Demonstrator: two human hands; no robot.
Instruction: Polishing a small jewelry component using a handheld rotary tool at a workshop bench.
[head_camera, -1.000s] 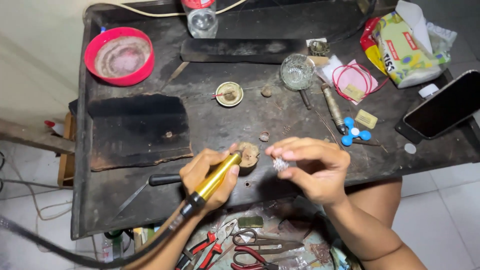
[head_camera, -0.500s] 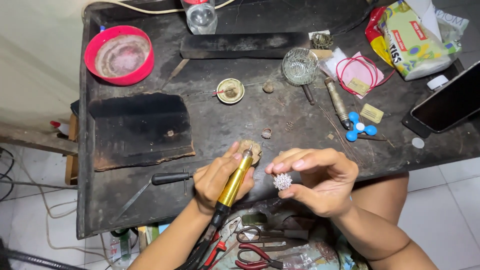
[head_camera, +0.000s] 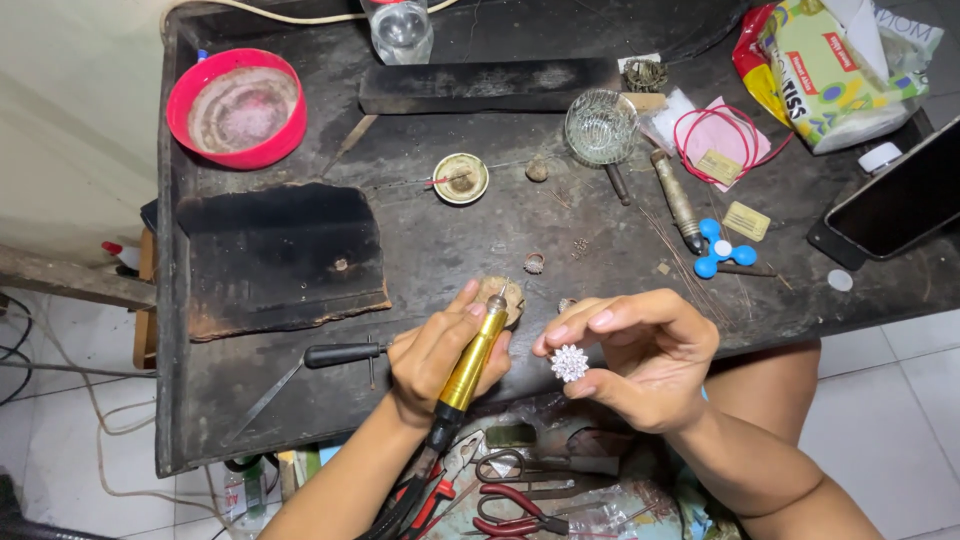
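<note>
Dark, scuffed worktop (head_camera: 450, 230) filled most of the shot, with white floor tiles showing on both sides of it. Biggest thing on it was a black slab (head_camera: 280, 255) at the left, then a long dark block (head_camera: 490, 85) up near the back edge. A red bowl (head_camera: 238, 105) sat in the far left corner, and a crumpled tissue pack (head_camera: 830, 70) was over in the far right corner with a phone (head_camera: 895, 205) lying just below it. A round glass dish (head_camera: 601, 127) stood near the middle back, next to a loop of red cord (head_camera: 715, 140) on pink paper. A blue fidget spinner (head_camera: 722, 248) lay right of centre, and a small round tin (head_camera: 461, 178) sat left of the dish.

Left hand (head_camera: 435, 360) was wrapped shut around a gold rotary handpiece (head_camera: 470, 360), tip pointing up and away toward a little wooden peg (head_camera: 500, 297) at the front edge. Right hand (head_camera: 640, 360) had its fingers curled in, pinching a small sparkly silver flower-shaped piece (head_camera: 569, 363) between thumb and fingertips, held just off the front edge of the worktop, close beside the handpiece but not touching it. Red-handled pliers (head_camera: 520, 500) lay below, under the hands.
</note>
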